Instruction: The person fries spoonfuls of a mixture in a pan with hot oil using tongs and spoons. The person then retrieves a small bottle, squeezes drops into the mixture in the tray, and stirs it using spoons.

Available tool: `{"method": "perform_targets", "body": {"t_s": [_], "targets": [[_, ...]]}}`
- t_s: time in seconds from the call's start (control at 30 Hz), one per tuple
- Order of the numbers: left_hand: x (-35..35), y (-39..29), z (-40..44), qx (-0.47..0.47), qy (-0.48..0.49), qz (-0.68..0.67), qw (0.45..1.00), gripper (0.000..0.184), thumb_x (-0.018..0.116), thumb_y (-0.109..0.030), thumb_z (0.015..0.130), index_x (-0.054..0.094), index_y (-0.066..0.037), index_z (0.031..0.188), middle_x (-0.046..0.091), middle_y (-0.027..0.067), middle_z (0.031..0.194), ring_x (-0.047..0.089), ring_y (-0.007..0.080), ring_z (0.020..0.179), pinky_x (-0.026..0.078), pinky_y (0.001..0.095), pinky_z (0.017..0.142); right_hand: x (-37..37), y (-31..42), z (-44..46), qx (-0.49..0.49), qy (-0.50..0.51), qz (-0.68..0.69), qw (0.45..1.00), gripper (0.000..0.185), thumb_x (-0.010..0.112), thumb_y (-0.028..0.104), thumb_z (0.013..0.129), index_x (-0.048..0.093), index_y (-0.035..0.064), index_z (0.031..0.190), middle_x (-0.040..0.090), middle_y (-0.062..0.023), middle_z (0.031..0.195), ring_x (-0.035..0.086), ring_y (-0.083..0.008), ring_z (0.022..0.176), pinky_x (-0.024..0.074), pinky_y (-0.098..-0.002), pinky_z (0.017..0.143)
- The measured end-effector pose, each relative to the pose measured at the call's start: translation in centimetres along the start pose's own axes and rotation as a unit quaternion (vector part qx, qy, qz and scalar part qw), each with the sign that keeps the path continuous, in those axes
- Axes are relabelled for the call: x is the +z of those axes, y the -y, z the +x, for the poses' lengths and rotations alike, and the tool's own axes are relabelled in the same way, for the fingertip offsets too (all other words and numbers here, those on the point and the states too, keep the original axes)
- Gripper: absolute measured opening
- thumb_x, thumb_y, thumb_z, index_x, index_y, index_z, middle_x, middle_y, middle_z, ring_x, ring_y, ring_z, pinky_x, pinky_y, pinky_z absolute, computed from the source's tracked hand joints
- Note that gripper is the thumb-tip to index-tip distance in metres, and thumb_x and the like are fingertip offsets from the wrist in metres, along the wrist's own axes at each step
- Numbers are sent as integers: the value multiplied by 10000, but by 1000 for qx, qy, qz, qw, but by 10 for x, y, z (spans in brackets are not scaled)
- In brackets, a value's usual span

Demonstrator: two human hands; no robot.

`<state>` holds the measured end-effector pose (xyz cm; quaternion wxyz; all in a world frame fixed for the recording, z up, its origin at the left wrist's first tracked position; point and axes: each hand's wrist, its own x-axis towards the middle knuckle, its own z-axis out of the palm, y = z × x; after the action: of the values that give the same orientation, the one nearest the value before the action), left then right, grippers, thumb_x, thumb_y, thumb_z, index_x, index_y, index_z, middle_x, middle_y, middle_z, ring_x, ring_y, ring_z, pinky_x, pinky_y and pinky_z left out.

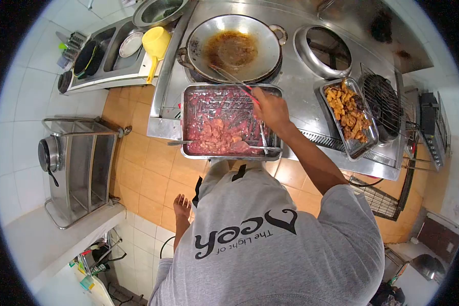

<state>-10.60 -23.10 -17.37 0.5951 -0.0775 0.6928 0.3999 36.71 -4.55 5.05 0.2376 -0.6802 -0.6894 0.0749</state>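
Observation:
My right hand (271, 111) is closed around metal tongs (233, 79) with red grips. The far end of the tongs reaches over the near rim of a large two-handled wok (196, 48), which has a shallow pool of brown oil (233, 47) at its bottom. Below that hand lies a metal tray (188, 94) of raw cut meat (219, 135), heaped toward its near side. Long metal utensils (262, 148) rest across the tray's near part. My left hand (181, 205) hangs low beside my body, fingers loosely apart, holding nothing.
At right, a tray of browned cooked pieces (349, 109) sits near a burner with a wire rack (385, 102). A round metal ring (323, 51) stands right of the wok. A sink (109, 64) with a yellow dipper (156, 43) and a metal cart (79, 168) are left.

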Motion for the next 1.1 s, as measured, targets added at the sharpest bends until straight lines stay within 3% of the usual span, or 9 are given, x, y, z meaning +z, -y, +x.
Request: {"method": "perform_targets", "body": {"t_s": [0.27,0.43,0.87,1.0,1.1], "targets": [[7,1,10,10,29,-25,999,224,508,-299,858,558,-176,1039,545,-40,989,496,148,802,432,344,707,-4,-4,4,0,9,17,1000,179,569,170,799,484,111,945,620,-127,783,602,-354,715,463,-466,603],[14,0,4,13,25,-22,999,218,509,-293,856,558,-172,1030,544,-38,991,499,152,788,435,350,703,-18,-5,9,-18,-12,5,1000,248,547,142,809,476,100,1043,625,-135,832,617,-338,672,492,-451,557],[21,-2,-1,-1,6,8,1000,271,482,-302,866,547,-178,1099,538,-30,1027,467,164,877,421,365,755,-8,-21,15,-59,-31,-28,997,274,538,100,779,494,106,1049,628,-105,876,627,-316,688,509,-412,571],[14,11,21,23,46,31,998,255,490,-298,861,562,-190,1081,540,-25,1029,455,184,919,416,386,787,0,-23,15,-73,-15,-48,996,239,534,109,789,499,117,1025,626,-88,867,628,-305,689,510,-408,575],[21,18,24,83,113,40,989,273,512,-285,851,564,-107,1052,589,2,887,517,147,787,436,340,778,4,-23,12,-75,-33,-73,994,183,538,130,798,498,124,976,625,-77,832,628,-297,664,506,-408,549]]}}
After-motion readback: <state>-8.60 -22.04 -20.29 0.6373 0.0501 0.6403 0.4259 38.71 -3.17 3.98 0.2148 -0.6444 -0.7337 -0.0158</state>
